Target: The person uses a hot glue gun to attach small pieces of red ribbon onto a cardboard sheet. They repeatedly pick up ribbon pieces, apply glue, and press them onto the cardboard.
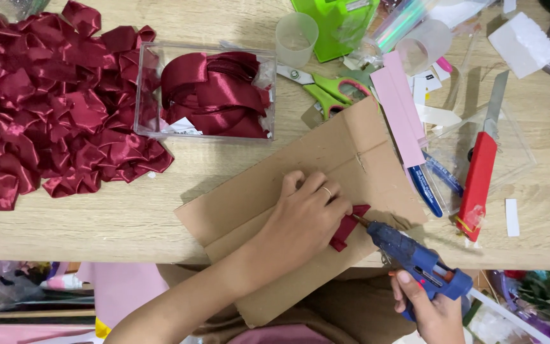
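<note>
Two hands, one glue gun, one ribbon piece in work.

- Left hand (303, 216): fingers together, pressing a folded red ribbon piece (346, 227) flat on the cardboard (275, 191), near the table's front edge. Ring on one finger.
- Right hand (431, 306): clamped round the grip of the blue glue gun (415, 258), below the front edge; the nozzle tip touches the ribbon piece.
- Cardboard: one brown sheet, creased, lying askew at front centre and overhanging the front edge.
- Folded red ribbon pieces: one large heap (46, 102) at the left end of the table, too many to count.
- Clear box (205, 89): one, just beside the heap toward the back, holding red ribbon (214, 95) in loops.
- Scissors (326, 89): one pair, green handles, behind the cardboard's back corner.
- Cups (296, 38): two clear ones at the back edge, one upright, the other (423, 46) tipped.
- Pink strip (402, 108): one, resting on the cardboard's right corner.
- Blue pens (431, 185): two, just right of the cardboard.
- Red-handled cutter (482, 172): one, blade out, lying on a clear tray (517, 153) toward the right end.
- White paper scraps (512, 216): several, scattered on the right.
</note>
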